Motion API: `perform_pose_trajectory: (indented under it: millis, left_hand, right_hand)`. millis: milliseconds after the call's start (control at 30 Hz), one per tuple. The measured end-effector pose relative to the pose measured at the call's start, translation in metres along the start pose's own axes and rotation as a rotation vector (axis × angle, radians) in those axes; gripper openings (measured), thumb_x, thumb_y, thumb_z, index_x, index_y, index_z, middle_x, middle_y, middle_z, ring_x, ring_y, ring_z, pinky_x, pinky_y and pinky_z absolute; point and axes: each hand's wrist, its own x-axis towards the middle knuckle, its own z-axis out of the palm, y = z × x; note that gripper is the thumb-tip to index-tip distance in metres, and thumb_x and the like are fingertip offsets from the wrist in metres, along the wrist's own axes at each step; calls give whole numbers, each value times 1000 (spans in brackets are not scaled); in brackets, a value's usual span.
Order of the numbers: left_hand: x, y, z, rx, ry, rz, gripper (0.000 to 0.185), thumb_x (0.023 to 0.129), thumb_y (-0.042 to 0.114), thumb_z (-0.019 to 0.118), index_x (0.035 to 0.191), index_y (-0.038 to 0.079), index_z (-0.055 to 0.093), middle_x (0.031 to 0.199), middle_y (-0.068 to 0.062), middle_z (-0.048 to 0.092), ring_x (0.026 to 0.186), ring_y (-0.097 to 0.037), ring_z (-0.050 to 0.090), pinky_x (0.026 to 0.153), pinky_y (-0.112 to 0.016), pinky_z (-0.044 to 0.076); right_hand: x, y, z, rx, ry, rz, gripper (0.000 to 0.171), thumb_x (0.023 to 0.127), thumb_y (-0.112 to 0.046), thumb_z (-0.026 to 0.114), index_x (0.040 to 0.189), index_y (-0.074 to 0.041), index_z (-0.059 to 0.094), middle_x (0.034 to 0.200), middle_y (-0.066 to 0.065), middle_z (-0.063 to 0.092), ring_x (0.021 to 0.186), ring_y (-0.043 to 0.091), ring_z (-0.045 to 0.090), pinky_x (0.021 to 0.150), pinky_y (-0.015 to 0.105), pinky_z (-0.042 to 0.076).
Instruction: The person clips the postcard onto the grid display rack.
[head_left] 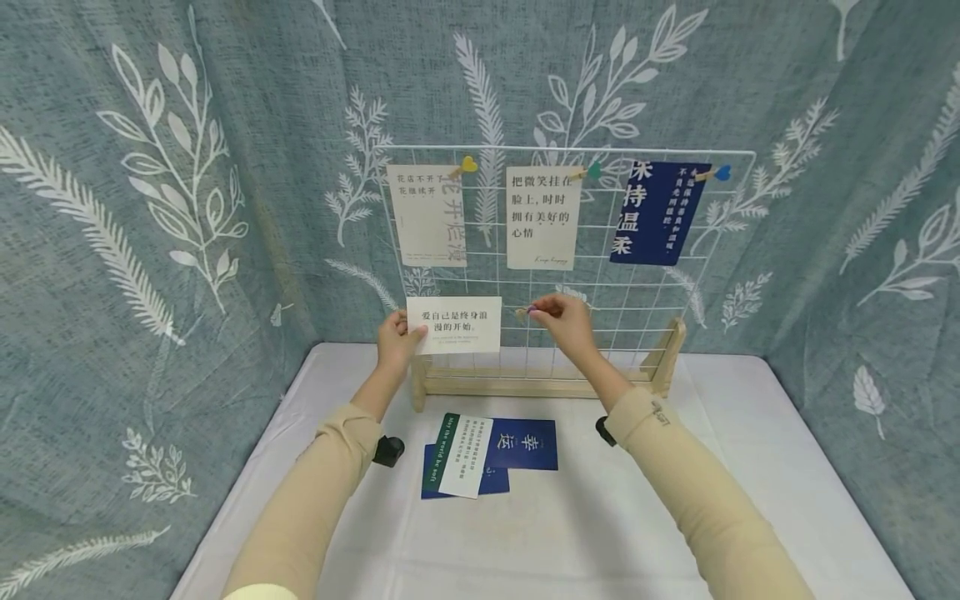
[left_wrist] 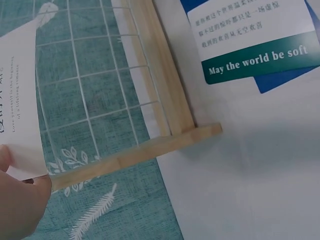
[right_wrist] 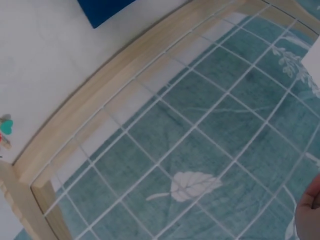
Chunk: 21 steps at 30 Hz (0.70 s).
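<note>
One white card (head_left: 457,325) is in the left hand (head_left: 397,337), its fingers and thumb pinching the card's left side, near the bottom left corner of the rack (head_left: 525,387). The right hand (head_left: 567,321) pinches a small clip (head_left: 532,309) just past the card's right edge. Three cards (head_left: 542,221) hang along the rack's top edge. More cards (head_left: 467,462) lie on the table (head_left: 540,542).

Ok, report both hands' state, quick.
Left hand: holding a white text-printed card at its left end.
Right hand: pinching a small purple-topped clip.
</note>
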Motion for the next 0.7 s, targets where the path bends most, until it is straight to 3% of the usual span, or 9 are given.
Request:
perform_pose_trajectory:
  millis: [200,467,700]
  left_hand:
    - [5,8,-1,-7,-22,36,29,91,-3,56,120,-5,52,119,-28,60,96,-27,62,77,-20,51]
    - [9,14,4,-34,19,53,26,90,-5,56,116,-5,53,117,-29,61,85,-16,58,68,-12,46]
    - [15,18,6,-53,25,104,27,89,-6,56,117,-8,52,116,-30,60,87,-17,58,68,-10,45]
  right_hand:
    - [6,-7,7,57,61,-7,15,84,0,67,94,11,66,91,27,67,63,-5,50,61,7,43]
    - [9,-11,13,105,117,17,14,82,2,68,92,11,66,93,28,67,63,-5,51,61,6,43]
    - [16,-15,20,161,197,8,15,82,0,68,91,12,66,93,28,68,63,-5,52,61,6,45]
